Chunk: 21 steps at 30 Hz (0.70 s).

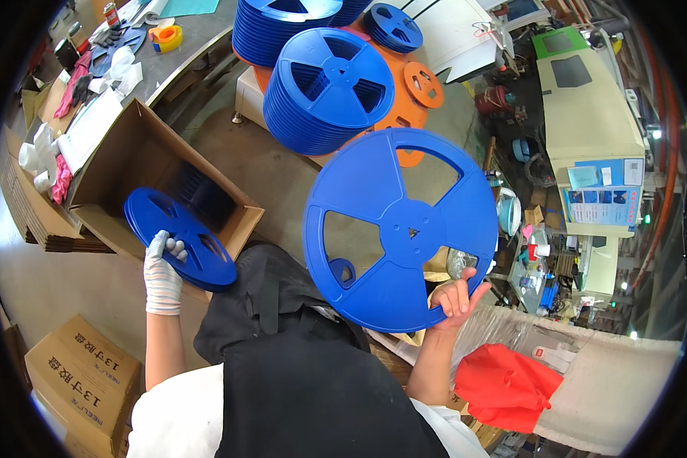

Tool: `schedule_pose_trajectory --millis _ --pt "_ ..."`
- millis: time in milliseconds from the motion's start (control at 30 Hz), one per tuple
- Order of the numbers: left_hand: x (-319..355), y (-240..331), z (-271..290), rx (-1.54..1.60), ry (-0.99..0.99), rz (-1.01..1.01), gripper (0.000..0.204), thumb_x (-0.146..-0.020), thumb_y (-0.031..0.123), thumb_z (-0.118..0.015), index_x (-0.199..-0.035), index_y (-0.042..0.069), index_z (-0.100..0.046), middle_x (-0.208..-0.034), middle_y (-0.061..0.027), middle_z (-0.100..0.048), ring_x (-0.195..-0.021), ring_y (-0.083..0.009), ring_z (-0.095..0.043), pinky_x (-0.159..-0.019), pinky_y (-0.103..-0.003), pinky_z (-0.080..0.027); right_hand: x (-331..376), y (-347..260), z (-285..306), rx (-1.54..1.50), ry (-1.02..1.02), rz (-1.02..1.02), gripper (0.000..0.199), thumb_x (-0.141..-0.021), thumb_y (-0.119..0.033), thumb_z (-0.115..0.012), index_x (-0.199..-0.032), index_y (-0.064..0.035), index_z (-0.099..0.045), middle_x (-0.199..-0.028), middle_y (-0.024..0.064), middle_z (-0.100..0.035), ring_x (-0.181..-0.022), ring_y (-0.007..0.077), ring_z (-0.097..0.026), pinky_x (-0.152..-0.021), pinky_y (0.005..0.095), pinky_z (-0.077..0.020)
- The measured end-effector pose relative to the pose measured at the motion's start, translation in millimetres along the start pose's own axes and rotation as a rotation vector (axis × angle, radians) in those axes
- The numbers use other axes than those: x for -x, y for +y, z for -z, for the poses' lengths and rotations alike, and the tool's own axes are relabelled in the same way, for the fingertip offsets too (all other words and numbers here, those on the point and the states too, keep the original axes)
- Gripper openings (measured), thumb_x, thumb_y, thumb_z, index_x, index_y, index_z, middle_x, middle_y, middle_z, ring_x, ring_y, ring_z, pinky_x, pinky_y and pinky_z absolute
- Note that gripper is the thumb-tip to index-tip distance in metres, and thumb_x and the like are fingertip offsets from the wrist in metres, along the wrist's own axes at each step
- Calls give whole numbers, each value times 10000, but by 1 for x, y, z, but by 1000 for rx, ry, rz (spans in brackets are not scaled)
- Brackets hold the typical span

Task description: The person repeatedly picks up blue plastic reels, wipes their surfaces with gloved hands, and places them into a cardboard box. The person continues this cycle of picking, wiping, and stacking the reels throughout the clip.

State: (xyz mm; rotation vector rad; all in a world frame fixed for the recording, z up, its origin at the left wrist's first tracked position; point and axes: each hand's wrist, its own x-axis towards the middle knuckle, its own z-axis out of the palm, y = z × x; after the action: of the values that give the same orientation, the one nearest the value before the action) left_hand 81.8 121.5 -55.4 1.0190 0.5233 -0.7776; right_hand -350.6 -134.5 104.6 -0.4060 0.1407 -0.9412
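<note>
In my right hand (454, 299), which is bare, a large blue plastic reel disc (414, 227) is held up by its lower right rim. The disc has wide cut-outs and a small hole at its hub. My left hand (162, 278) wears a white striped glove. Its fingers are curled through a cut-out of a few blue reel discs (185, 233), which lean together at the mouth of an open cardboard box (122, 164). Part of that box's inside is in shadow, where more blue ribbed edges show.
Tall stacks of blue discs (334, 72) stand ahead on orange discs (420, 85). A grey worktable (195, 38) at the far left carries tape, gloves and papers. Closed cartons (84, 374) sit at the lower left. Red cloth (504, 385) lies at the right, with machines beyond.
</note>
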Motion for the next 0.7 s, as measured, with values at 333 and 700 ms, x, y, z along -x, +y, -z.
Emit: schedule_pose_trajectory --millis 333,700 --pt "17 -14 -46 24 -279 50 90 -929 156 -696 -927 118 -614 -756 -22 -609 -698 -152 -556 -652 -280 -468 -22 9 -13 -38 -144 -59 609 -1040 -481 -445 -1327 54 -500 -572 41 -509 -435 105 -444 -413 246 -400" --pt "35 -23 -65 -46 -392 121 109 -919 168 -713 -977 147 -624 -800 -26 -626 -735 -158 -582 -687 -287 -498 -34 18 -20 54 34 -14 791 -996 -627 -364 -1421 37 -427 -700 73 -560 -466 149 -485 -420 302 -423"
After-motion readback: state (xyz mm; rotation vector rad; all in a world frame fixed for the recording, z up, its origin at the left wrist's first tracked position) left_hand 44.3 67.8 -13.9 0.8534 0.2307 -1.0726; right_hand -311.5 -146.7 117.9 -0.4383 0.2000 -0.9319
